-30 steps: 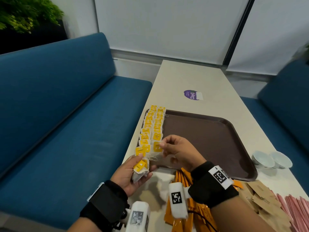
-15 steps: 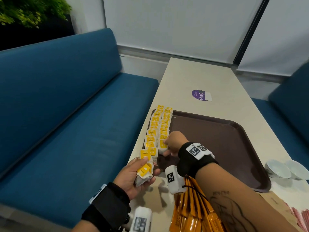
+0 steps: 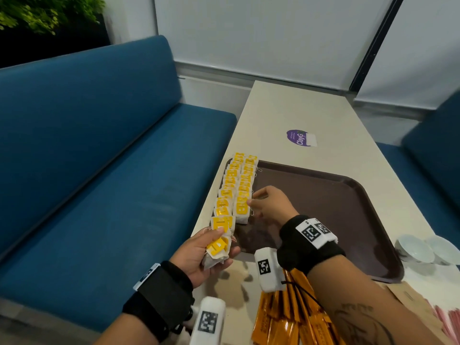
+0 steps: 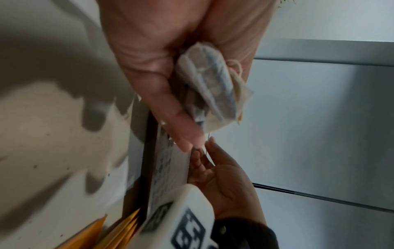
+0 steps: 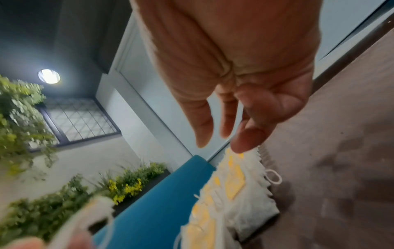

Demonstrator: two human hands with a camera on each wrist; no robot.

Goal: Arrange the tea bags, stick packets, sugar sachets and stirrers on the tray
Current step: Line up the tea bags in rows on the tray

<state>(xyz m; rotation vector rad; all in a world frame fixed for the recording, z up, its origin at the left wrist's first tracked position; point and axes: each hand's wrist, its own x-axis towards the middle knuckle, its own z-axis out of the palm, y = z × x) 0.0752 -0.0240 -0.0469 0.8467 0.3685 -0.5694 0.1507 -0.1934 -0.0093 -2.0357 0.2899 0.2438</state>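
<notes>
Two rows of tea bags [image 3: 239, 188] with yellow tags run along the left edge of the brown tray [image 3: 318, 210]. My left hand [image 3: 219, 241] hovers at the tray's near left corner and grips a small stack of tea bags [image 3: 216, 252], which shows as white pouches [image 4: 213, 87] in the left wrist view. My right hand [image 3: 254, 199] is over the tray beside the right row. Its fingers are loose and hold nothing. One fingertip [image 5: 241, 144] touches the top of that row [image 5: 234, 185].
Orange stick packets [image 3: 286, 319] lie on the table under my right forearm. Brown sachets [image 3: 408, 300] and pink packets [image 3: 448, 322] sit at the near right. Two small white bowls [image 3: 423, 250] stand right of the tray. A blue bench [image 3: 99, 195] runs along the left.
My right hand carried a pinched tea bag from beside my left hand to the near end of the right row and let it go. The left hand stayed put.
</notes>
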